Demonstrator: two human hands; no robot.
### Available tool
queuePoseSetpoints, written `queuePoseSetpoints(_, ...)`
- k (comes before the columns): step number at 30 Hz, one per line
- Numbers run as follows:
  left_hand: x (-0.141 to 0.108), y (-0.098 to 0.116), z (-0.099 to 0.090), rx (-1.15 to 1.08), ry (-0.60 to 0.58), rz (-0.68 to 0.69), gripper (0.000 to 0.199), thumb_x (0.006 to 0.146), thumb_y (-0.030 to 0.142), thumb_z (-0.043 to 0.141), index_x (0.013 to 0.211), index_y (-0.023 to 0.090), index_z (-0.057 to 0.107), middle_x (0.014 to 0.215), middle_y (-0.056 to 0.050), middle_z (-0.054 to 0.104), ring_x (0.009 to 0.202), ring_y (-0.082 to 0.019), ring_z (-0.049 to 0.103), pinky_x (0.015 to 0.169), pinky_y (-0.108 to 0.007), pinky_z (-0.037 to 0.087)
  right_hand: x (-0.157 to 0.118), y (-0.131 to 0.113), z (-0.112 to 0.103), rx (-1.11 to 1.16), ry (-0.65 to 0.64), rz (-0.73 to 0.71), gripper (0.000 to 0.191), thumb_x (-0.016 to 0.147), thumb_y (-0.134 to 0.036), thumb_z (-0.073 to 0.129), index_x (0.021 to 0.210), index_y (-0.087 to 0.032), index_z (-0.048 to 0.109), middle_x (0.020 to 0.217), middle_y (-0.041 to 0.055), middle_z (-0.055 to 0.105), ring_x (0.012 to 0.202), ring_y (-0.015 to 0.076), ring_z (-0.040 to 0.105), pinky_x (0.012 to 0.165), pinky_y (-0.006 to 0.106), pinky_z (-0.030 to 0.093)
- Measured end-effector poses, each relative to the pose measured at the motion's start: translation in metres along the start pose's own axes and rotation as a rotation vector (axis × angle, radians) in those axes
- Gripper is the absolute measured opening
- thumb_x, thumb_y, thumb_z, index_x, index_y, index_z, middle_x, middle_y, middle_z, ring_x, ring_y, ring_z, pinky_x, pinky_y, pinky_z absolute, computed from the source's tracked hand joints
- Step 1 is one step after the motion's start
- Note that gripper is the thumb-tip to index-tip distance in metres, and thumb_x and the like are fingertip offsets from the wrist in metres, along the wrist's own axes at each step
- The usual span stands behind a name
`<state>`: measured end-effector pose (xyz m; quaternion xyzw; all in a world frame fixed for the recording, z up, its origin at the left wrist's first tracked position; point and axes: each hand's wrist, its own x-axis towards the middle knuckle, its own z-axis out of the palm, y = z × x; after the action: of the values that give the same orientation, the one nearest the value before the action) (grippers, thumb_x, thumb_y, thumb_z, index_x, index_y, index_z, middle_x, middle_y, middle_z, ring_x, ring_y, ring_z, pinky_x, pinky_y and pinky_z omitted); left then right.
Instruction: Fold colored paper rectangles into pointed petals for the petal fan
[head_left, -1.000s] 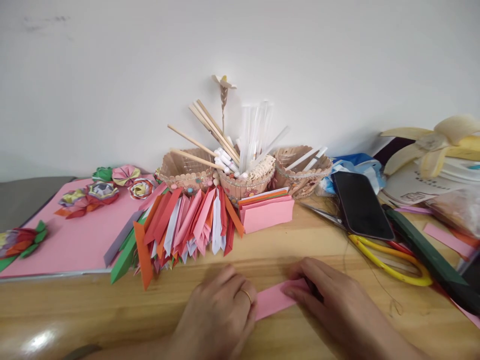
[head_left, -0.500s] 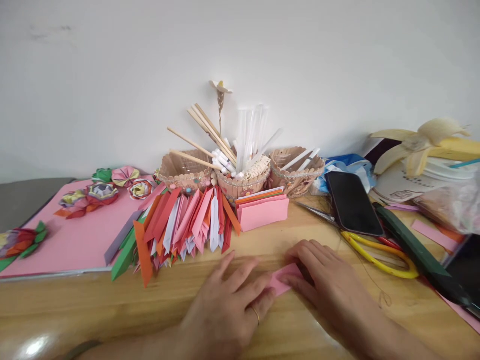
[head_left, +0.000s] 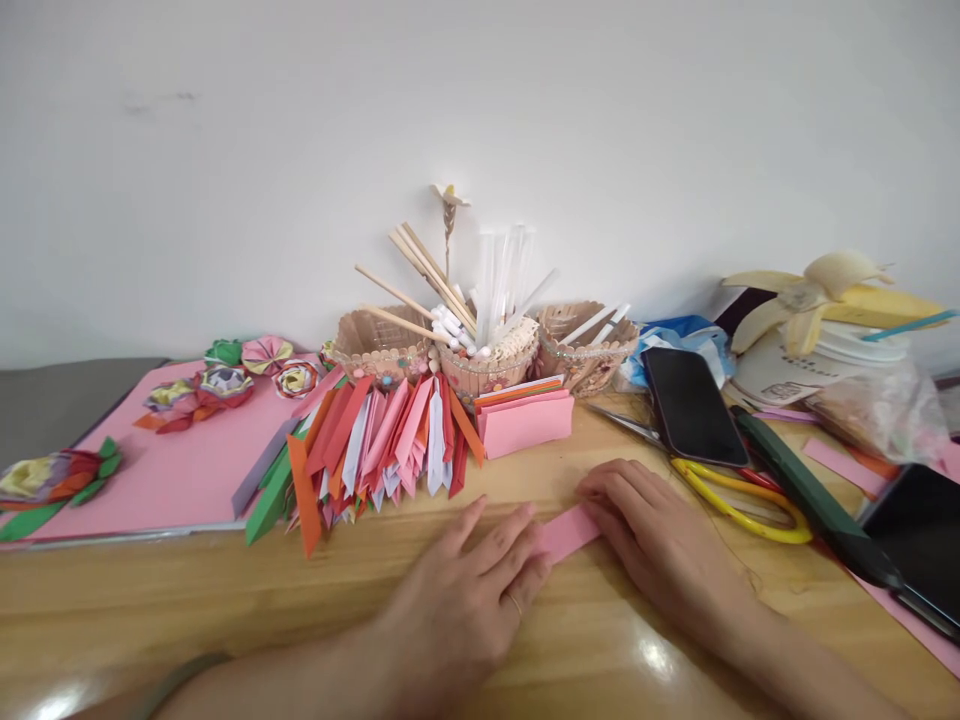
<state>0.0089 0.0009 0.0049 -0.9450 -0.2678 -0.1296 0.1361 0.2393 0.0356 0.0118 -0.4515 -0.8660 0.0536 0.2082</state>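
Observation:
A folded strip of pink paper (head_left: 571, 534) lies on the wooden table between my two hands. My left hand (head_left: 469, 585), a ring on one finger, holds the strip's left end between thumb and forefinger, its other fingers spread on the tabletop. Over the right end my right hand (head_left: 652, 530) is closed, fingers bent together and gripping the paper; that end is hidden. Just beyond, a stack of folded paper rectangles (head_left: 529, 428), pink at the front, stands on edge. Left of it sits a dense row of folded paper pieces (head_left: 386, 435) in red, orange, pink, lilac and green.
Behind stand decorated baskets (head_left: 379, 358) with sticks, pens and clear tubes. To the right are yellow-handled scissors (head_left: 739, 495), a black phone (head_left: 694, 405), a dark green tool (head_left: 814, 500) and a banana peel (head_left: 832, 290). Paper flowers (head_left: 225, 385) rest on a pink sheet (head_left: 180, 475) at left.
My right thumb has drawn back from the top of the pink strip, so more of its middle shows. The left hand keeps its hold. The camera view has shifted slightly.

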Motion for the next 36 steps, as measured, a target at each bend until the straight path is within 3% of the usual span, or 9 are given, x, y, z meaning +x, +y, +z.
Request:
queuePoseSetpoints(6,0.0,0.004,-0.002,0.046,-0.028,0.013,0.036,0.098,0.024,0.034,0.127,0.012,0.051,0.134,-0.009,0.052,0.131,-0.024,0.036,0.101,-0.046,0.034,0.003,-0.021,0.005,0.024,-0.042,-0.028,0.013,0.088,-0.024,0.052,0.1,-0.018,0.054,0.096,0.0095,0.061,0.088,0.0248,0.054,0.074,0.04,0.046)
queuePoseSetpoints(12,-0.011,0.02,-0.008,0.206,0.01,-0.024,0.032,0.091,0.02,0.04,0.11,0.009,0.064,0.116,-0.013,0.065,0.115,-0.03,0.051,0.092,-0.053,0.033,0.003,-0.006,0.006,0.033,-0.078,0.002,0.012,0.089,-0.017,0.047,0.098,-0.02,0.055,0.097,0.0087,0.062,0.087,0.0239,0.055,0.075,0.04,0.045)
queuePoseSetpoints(16,-0.018,0.028,-0.011,0.276,-0.012,-0.036,0.031,0.088,0.023,0.046,0.104,0.01,0.068,0.111,-0.014,0.066,0.11,-0.031,0.054,0.092,-0.053,0.032,0.003,0.002,0.004,0.036,-0.032,0.044,0.013,0.092,-0.017,0.04,0.093,-0.019,0.054,0.092,0.0084,0.062,0.084,0.0228,0.057,0.073,0.038,0.046)
queuePoseSetpoints(21,-0.015,0.028,-0.01,0.267,0.012,-0.03,0.03,0.085,0.022,0.047,0.101,0.009,0.07,0.108,-0.012,0.068,0.107,-0.031,0.055,0.094,-0.051,0.032,0.004,-0.014,0.002,0.041,0.047,0.062,0.016,0.091,-0.027,0.043,0.101,-0.018,0.052,0.094,0.0105,0.061,0.088,0.0243,0.057,0.073,0.039,0.047)
queuePoseSetpoints(26,-0.011,0.029,-0.009,0.273,0.04,-0.003,0.031,0.083,0.02,0.047,0.098,0.007,0.07,0.103,-0.013,0.07,0.101,-0.031,0.059,0.093,-0.048,0.033,0.002,-0.029,0.01,-0.027,0.012,0.018,0.052,0.08,-0.046,0.061,0.121,-0.017,0.046,0.112,0.0154,0.057,0.104,0.0324,0.051,0.085,0.05,0.041)
queuePoseSetpoints(30,-0.012,0.03,-0.011,0.278,0.04,-0.017,0.032,0.083,0.019,0.045,0.098,0.006,0.07,0.102,-0.015,0.07,0.1,-0.031,0.06,0.093,-0.05,0.033,0.003,-0.022,0.011,-0.039,-0.063,0.033,0.05,0.082,-0.038,0.061,0.124,-0.016,0.046,0.116,0.0154,0.055,0.108,0.0313,0.048,0.089,0.05,0.039)
queuePoseSetpoints(36,-0.016,0.028,-0.014,0.271,0.004,-0.032,0.033,0.086,0.024,0.046,0.1,0.007,0.07,0.106,-0.015,0.068,0.103,-0.031,0.058,0.094,-0.052,0.032,0.007,-0.002,-0.006,-0.007,-0.126,0.042,0.039,0.086,-0.03,0.058,0.123,-0.022,0.053,0.114,0.0114,0.057,0.105,0.0291,0.049,0.088,0.05,0.039)
